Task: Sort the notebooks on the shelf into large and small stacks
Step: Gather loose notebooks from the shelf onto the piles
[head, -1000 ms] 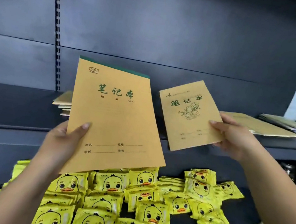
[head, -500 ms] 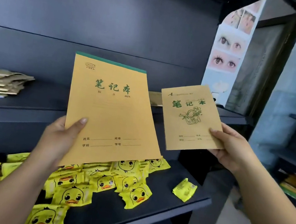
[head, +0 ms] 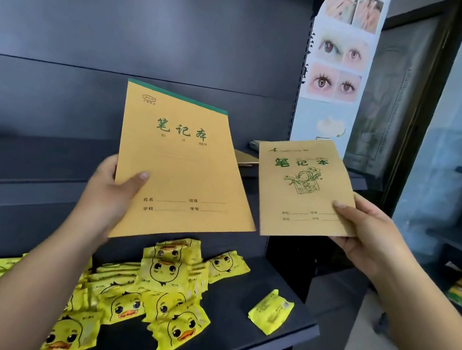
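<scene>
both upright notebooks drifted right, left hand (head: pixel 106 191) gripping large notebook (head: pixel 183 164), right hand (head: pixel 366 232) small notebook (head: pixel 303 186).

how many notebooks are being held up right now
2: the large notebook in the left hand, the small notebook in the right hand. More lie partly hidden behind.

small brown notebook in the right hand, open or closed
Closed: the small brown paper notebook shows only its flat front cover, with no pages spread; the right hand pinches its lower right edge.

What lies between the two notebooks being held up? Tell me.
In the head view, nothing held fills the gap between the large notebook and the small notebook; through it show a brown notebook corner and the dark shelf.
</scene>
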Demonstrator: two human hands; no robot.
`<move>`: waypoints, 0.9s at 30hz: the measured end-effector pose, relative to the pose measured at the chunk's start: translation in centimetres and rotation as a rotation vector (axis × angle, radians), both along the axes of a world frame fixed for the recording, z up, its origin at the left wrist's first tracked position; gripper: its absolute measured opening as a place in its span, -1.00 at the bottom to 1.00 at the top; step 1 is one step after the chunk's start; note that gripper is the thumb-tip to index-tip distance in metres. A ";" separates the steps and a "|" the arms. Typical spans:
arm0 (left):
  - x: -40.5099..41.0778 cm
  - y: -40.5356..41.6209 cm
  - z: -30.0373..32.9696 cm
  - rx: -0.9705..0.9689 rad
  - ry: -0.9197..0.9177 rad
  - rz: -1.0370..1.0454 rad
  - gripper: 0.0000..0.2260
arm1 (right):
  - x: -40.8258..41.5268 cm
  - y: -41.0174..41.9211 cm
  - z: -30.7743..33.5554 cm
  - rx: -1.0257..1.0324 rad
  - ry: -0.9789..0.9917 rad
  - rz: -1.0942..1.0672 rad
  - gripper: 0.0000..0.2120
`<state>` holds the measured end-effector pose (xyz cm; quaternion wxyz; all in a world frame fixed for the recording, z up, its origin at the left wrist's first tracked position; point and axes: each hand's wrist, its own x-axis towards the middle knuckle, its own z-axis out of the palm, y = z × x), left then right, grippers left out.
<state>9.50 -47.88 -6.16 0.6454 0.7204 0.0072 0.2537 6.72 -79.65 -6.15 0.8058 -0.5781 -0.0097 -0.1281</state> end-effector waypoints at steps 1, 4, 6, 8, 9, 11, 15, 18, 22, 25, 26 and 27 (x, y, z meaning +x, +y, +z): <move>1.5 -0.6 0.4 0.004 -0.017 0.001 -0.68 | 1.2 -0.6 0.2 -0.012 -0.007 -0.004 -0.77; 5.7 -2.2 1.5 0.018 -0.055 0.014 -0.66 | 5.1 -2.4 1.3 -0.040 -0.015 -0.011 -0.77; 8.2 -3.2 2.1 0.026 -0.063 0.033 -0.67 | 7.9 -3.4 2.3 -0.049 -0.016 -0.001 -0.77; 10.6 -3.9 2.7 0.029 -0.064 0.073 -0.68 | 10.6 -4.5 3.2 -0.070 -0.005 0.021 -0.77; 11.7 -4.1 3.0 0.043 -0.066 0.087 -0.68 | 11.9 -5.0 3.5 -0.076 -0.004 0.034 -0.76; 13.5 -4.4 3.8 0.097 -0.060 0.110 -0.69 | 14.2 -5.9 4.0 -0.084 -0.005 0.041 -0.75; 16.3 -4.3 5.5 0.275 0.012 0.183 -0.65 | 18.6 -7.6 4.7 -0.067 -0.004 0.052 -0.77; 18.1 -4.0 5.6 0.350 0.091 0.208 -0.66 | 21.8 -7.7 5.2 -0.087 -0.003 0.122 -0.77; 19.9 -3.8 5.2 0.377 0.245 0.232 -0.66 | 25.9 -6.6 6.3 -0.112 0.008 0.253 -0.77; 21.3 -3.6 4.5 0.400 0.306 0.266 -0.72 | 28.7 -5.4 6.7 -0.149 0.011 0.321 -0.75; 21.8 -3.6 4.3 0.402 0.310 0.278 -0.75 | 29.5 -5.0 6.6 -0.153 0.016 0.341 -0.75; 22.2 -3.5 4.3 0.403 0.309 0.292 -0.77 | 30.2 -4.7 6.6 -0.156 0.023 0.359 -0.75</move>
